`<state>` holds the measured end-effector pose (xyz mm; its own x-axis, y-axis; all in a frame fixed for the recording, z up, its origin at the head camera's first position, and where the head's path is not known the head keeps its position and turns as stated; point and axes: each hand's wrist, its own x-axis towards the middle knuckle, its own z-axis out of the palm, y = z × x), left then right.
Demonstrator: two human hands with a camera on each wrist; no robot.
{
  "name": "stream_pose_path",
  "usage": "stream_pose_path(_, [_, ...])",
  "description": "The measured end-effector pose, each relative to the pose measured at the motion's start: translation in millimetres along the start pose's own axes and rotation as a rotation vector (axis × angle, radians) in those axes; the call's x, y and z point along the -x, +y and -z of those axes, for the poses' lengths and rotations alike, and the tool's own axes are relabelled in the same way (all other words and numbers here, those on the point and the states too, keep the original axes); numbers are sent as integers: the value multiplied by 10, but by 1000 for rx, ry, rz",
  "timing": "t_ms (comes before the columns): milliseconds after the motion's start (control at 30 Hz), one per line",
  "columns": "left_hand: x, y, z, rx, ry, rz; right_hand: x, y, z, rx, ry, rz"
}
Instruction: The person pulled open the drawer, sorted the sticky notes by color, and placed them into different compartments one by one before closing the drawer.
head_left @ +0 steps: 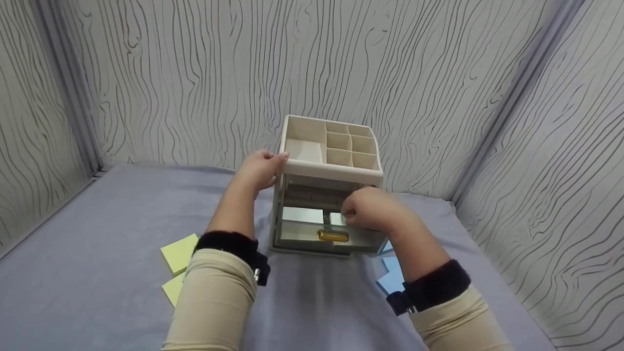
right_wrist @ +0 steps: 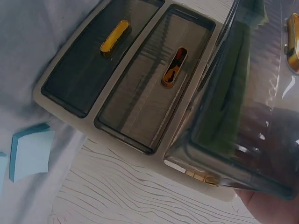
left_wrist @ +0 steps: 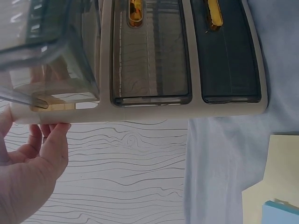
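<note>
A cream desktop drawer organizer stands on the cloth, with its clear top drawer pulled out. My left hand grips the organizer's upper left edge, thumb towards the front and fingers against the side. Over the drawer's right part, my right hand reaches in with bent fingers beside a pale pad; I cannot tell whether they pinch it. Another pale pad lies in the drawer's left part. Through the drawer wall, something green shows in the right wrist view.
Yellow sticky-note pads lie left of the organizer, blue ones to its right, partly behind the right forearm. Two lower drawers with gold handles are closed. Patterned wall panels stand close behind and at both sides.
</note>
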<state>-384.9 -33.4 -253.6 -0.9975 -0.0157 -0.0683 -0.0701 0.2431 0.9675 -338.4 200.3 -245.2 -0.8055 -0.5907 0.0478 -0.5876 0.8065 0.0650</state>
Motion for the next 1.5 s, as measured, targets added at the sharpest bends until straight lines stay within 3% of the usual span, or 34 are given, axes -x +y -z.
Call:
stream_pose_path(133, [4, 1, -9, -4, -1, -1, 9, 28, -10, -25, -2, 20])
stream_pose_path(233, [14, 5, -10, -2, 1, -1, 21, 54, -28, -34, 74, 74])
stream_pose_path(467, [6, 5, -5, 14, -3, -5, 120, 27, -42, -52, 424, 217])
stream_pose_path(667, [-10, 15, 8, -16, 2, -4, 189, -84, -75, 79, 776, 396])
stream_pose_path(767, [-11, 16, 6, -10, 2, -4, 241, -160, -88, 124, 875, 454])
stream_pose_path(867, [-8, 15, 11, 15, -9, -4, 289, -243, -117, 162, 891, 499])
stream_pose_path(1167, [-20, 17, 27, 54, -28, 0, 335, -335, -268, 307, 823, 622])
stream_pose_path(1367, [-40, 8, 20, 68, -32, 7, 330, -373, -273, 432, 849, 637])
stream_pose_path(1500, [-54, -5, 10, 62, -26, 10, 331, -427, -216, 446, 884, 645])
